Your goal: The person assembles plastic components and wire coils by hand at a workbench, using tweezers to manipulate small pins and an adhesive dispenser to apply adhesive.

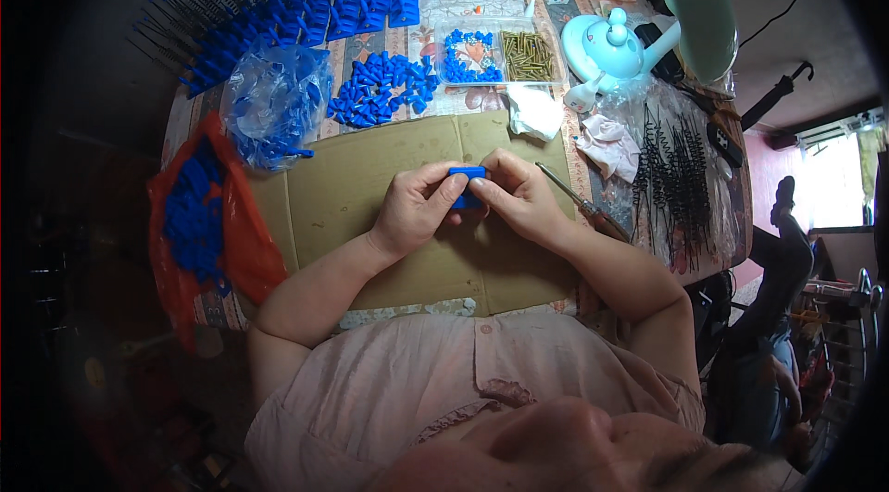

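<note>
Both of my hands meet over the middle of a brown cardboard sheet (352, 186). Between them is a small blue plastic piece (469, 173), block-shaped as far as it shows. My left hand (419, 203) grips its left side, thumb on top. From the right, my right hand (520, 198) pinches the same piece with the thumb pressed against it. My fingers cover its lower part, so its full shape is hidden. Just beyond my right hand lies a slim metal tool (563, 184) with a brownish handle, its kind unclear.
Blue cone-shaped parts (380, 89) lie behind the cardboard, beside a clear tray (501, 56) of small blue and brass-coloured parts. Blue bases with black springs (306, 6) fill the back left. A red bag (245, 228) sits left, black springs (681, 182) right, near a pale lamp (607, 52).
</note>
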{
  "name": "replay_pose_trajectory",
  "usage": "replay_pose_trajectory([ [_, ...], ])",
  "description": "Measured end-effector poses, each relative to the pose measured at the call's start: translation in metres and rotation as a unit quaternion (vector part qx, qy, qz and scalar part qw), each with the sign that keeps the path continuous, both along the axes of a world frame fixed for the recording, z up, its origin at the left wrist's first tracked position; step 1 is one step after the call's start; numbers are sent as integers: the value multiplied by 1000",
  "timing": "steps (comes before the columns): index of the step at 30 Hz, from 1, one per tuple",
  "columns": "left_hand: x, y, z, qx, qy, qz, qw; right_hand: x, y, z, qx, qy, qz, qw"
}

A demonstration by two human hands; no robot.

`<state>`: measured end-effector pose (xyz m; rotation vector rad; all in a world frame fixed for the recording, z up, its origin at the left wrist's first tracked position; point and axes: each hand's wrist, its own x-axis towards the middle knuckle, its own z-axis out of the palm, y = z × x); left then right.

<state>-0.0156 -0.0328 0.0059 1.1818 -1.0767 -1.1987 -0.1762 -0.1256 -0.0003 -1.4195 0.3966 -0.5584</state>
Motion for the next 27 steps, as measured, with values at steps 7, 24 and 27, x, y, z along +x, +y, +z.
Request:
replay_pose_trajectory([
  [7, -1, 0, 5, -8, -17, -2, 1000, 0, -2, -4, 8, -1, 6, 1000],
  [24, 0, 0, 0, 4, -3, -2, 1000, 0, -1, 2, 10, 11, 12, 1000],
  [27, 0, -1, 1, 3, -7, 1, 1000, 0, -2, 2, 15, 10, 11, 1000],
])
